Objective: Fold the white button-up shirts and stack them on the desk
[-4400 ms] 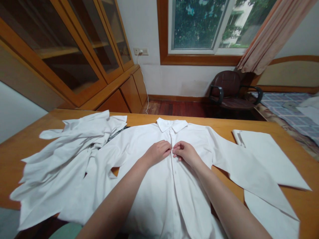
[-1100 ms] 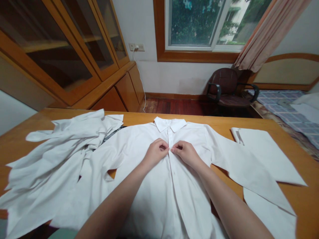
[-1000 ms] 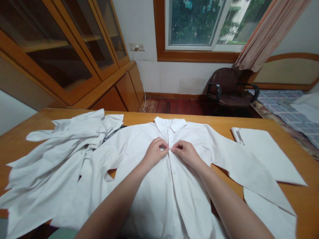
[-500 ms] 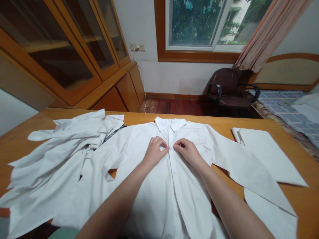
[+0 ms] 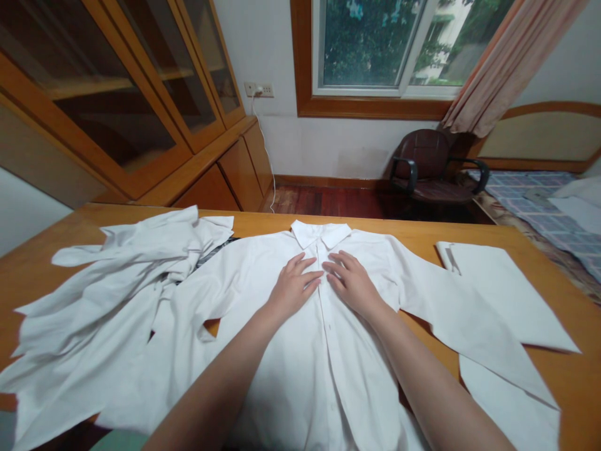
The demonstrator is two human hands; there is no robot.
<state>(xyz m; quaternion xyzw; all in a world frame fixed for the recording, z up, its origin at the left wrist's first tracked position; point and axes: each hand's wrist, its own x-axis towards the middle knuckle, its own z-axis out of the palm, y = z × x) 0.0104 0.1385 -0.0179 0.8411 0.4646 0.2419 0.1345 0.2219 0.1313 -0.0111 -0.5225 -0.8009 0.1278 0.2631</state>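
A white long-sleeved shirt (image 5: 291, 369) lies front side up on the wooden table, its collar (image 5: 322, 234) at the far edge. The upper front is together, while the lower front edges part below the chest. My left hand (image 5: 295, 285) rests on the chest just left of the button strip, fingers spread and flat. On the other side of the strip, my right hand (image 5: 350, 282) lies with its fingers also spread. Neither hand grips the cloth. The fingertips of both come close together over the strip.
A rumpled heap of white garments (image 5: 107, 300) covers the table's left side, touching the shirt's sleeve. At the right lies a folded white garment (image 5: 507, 291). Beyond the wooden table (image 5: 385, 227) stand a glass-doored cabinet (image 5: 197, 134), an armchair (image 5: 425, 160) and a bed (image 5: 539, 194).
Both hands have gone from pinching at the button strip to spread, flattened fingers on the shirt's chest. The shirt and the other garments stay in place.
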